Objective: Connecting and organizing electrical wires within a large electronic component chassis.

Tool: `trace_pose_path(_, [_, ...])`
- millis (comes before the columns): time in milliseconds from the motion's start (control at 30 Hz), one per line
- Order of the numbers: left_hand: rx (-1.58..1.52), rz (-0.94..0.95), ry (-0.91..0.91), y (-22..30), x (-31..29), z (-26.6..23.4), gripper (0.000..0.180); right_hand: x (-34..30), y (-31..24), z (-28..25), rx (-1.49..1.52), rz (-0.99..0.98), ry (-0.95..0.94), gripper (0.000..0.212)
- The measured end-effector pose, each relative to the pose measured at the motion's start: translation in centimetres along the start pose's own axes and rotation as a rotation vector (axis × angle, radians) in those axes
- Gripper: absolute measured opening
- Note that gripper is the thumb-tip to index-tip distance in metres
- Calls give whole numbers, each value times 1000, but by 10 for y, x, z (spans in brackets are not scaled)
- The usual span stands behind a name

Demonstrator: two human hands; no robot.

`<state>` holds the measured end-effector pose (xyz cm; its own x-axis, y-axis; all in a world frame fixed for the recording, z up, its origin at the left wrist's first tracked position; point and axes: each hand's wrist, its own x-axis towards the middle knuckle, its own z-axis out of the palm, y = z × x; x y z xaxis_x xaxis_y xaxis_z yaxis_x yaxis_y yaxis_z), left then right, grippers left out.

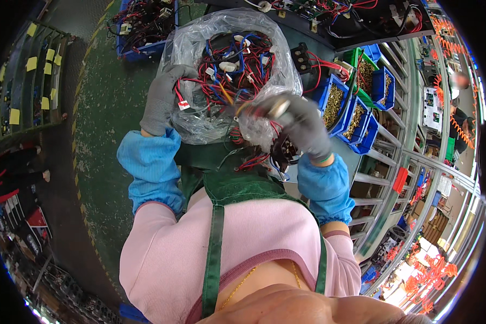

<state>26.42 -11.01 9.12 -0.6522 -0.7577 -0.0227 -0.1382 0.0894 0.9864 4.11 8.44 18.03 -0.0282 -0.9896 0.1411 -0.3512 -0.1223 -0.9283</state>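
In front of me lies a clear plastic bag [181, 46], its mouth spread wide around a tangle of wire harnesses [237, 59] in red, black and blue with white connectors. My left hand [167, 100], in a grey glove, is closed on red and black wires [191, 81]; a white tag [183, 105] hangs by it. My right hand [305, 127], also gloved, is smeared by motion over the bag's near right side. A whitish piece and reddish wires blur at its fingers. Beside that wrist sits a black part with wires [284, 151].
Blue bins of small brass-coloured parts [335, 100] stand on the right, by a green bin [365, 73]. Behind the bag are a black terminal block [302, 58] and a dark metal chassis [383, 38]. At the far left stands a blue crate of wired parts [146, 51].
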Motion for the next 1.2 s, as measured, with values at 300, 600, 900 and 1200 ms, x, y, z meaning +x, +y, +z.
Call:
trace_pose_path(300, [395,-34,18,3,-4,-1,29,3,-31,-60,528,-29,682,28])
trace_pose_path(600, [335,70,77,-17,0,-4,32,11,-20,-52,514,11,667,28])
trace_pose_path(900, [944,5,328,-15,2,25,58,18,-7,-42,535,132,646,27])
trace_pose_path(1200, [603,-53,167,-44,-2,-4,43,10,8,-43,662,157,654,26])
